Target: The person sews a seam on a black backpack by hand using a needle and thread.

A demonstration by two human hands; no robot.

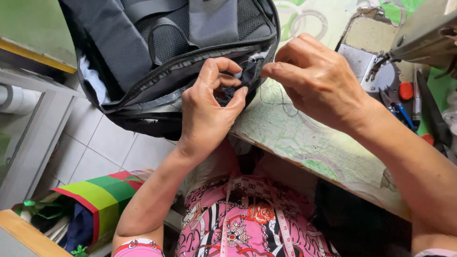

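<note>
Backpack [157, 52] seam pinched in left hand [209, 109] grip, right hand [314, 81] touching.

Pink patterned top [247, 223], short slvs, tape measure [284, 228]

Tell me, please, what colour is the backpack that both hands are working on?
Dark grey to black, with mesh padding: the backpack, shown in the head view, the only one.

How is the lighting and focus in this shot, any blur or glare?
Head view: soft, even daylight, no harsh glare; both hands, left hand and right hand, and the black backpack are sharp; the sewing machine at the top-right edge looks slightly soft and stretched by the wide lens.
</note>
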